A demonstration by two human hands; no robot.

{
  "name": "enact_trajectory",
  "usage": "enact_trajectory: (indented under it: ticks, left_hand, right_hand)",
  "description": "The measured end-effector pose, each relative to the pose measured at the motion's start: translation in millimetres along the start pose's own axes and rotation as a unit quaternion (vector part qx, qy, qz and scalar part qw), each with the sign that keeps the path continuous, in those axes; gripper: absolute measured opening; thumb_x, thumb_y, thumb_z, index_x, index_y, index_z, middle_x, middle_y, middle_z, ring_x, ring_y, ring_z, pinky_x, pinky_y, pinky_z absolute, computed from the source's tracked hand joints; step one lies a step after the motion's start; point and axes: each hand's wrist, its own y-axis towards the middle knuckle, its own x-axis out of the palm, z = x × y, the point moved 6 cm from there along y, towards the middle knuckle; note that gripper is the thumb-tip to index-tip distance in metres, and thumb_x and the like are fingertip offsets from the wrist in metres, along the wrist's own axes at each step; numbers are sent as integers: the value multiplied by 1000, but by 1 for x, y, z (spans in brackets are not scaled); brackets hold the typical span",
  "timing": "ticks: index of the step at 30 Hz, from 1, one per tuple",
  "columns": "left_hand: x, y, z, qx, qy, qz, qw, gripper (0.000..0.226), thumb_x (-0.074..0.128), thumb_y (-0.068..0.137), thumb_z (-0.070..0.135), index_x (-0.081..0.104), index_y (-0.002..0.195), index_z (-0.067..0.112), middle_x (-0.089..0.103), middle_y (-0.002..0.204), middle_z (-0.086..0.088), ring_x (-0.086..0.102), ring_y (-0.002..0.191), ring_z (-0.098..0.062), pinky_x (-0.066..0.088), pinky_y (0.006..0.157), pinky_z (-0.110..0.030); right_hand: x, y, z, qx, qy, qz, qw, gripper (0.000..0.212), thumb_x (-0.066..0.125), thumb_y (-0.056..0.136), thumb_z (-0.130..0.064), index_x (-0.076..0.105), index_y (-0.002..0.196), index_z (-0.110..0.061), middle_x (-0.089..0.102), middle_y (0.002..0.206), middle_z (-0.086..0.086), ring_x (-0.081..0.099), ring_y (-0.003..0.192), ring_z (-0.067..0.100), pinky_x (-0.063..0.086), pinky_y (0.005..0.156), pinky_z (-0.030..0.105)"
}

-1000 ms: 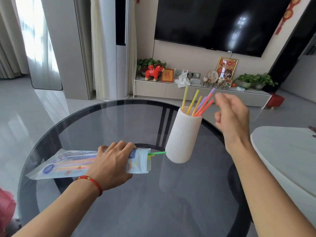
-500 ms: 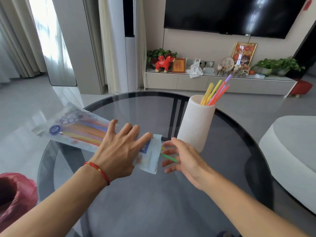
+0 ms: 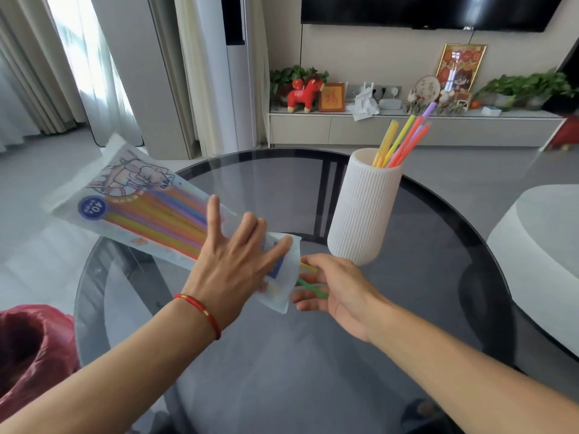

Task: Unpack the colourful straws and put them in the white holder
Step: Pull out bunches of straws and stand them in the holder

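Note:
My left hand [image 3: 233, 261] presses spread fingers on a clear printed bag of colourful straws [image 3: 138, 208] and holds it tilted above the table, sealed end up to the left. A green straw [image 3: 311, 288] and a yellow straw [image 3: 308, 267] stick out of the bag's open end. My right hand [image 3: 338, 289] is at that end, fingers apart and curled around the two straw tips without pinching them. The white ribbed holder [image 3: 363, 211] stands upright just behind my right hand, with several straws [image 3: 404, 139] leaning in it.
Everything sits on a round dark glass table [image 3: 423, 308]. A red plastic bag [image 3: 28, 346] is at the lower left, off the table. A white rounded seat [image 3: 539, 245] is to the right. A TV cabinet with ornaments [image 3: 313, 126] lines the far wall.
My right hand came down from the holder to the bag's open end and now curls around the protruding straws. My left hand has lifted and tilted the bag off the table.

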Motion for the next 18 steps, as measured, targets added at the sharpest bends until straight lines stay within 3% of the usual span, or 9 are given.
enact_trajectory:
  ticks: [2, 7, 10, 13, 16, 18]
  left_hand:
    - [7, -1, 12, 2, 4, -21, 1000, 94, 71, 76, 35, 14, 150, 24, 38, 129, -21, 36, 125, -38, 10, 106, -79]
    - [19, -2, -1, -41, -46, -24, 998, 96, 66, 67, 19, 19, 150, 29, 42, 126, -15, 43, 118, -35, 14, 106, -76]
    - [26, -5, -13, -81, -78, -25, 993, 98, 66, 61, 14, 26, 149, 31, 46, 121, -11, 48, 112, -32, 19, 104, -75]
    - [29, -5, -24, -109, -114, -14, 987, 97, 65, 59, 12, 30, 146, 33, 47, 116, -8, 48, 109, -31, 24, 103, -72]
    - [30, -4, -25, -108, -135, 0, 985, 93, 67, 58, 15, 33, 142, 37, 48, 111, -4, 50, 105, -30, 29, 99, -66]
    - [32, -2, -25, -101, -140, 7, 985, 91, 68, 58, 17, 34, 140, 39, 49, 109, -2, 51, 104, -28, 30, 98, -65]
  right_hand:
    - [-4, 3, 4, -15, -26, 16, 999, 22, 61, 105, -14, 76, 103, 1, 76, 86, 16, 71, 63, 24, 63, 61, 33]
    - [-15, 7, 0, -29, -31, 47, 998, 15, 74, 97, -7, 74, 109, 3, 80, 105, 23, 76, 66, 22, 63, 63, 27]
    - [-23, 8, -14, -57, -27, 72, 995, 13, 79, 93, -4, 77, 104, 2, 79, 107, 22, 76, 69, 23, 65, 63, 27]
    - [-34, 4, -25, -75, -59, 97, 991, 12, 81, 92, -15, 80, 103, -9, 79, 106, 19, 75, 65, 23, 62, 55, 31]
    - [-33, 2, -24, -85, -96, 95, 987, 15, 80, 93, -30, 79, 102, -18, 79, 103, 14, 72, 60, 20, 58, 48, 29]
    - [-26, 1, -22, -108, -116, 87, 983, 10, 79, 95, -24, 78, 100, -16, 78, 96, 15, 68, 55, 18, 56, 46, 28]
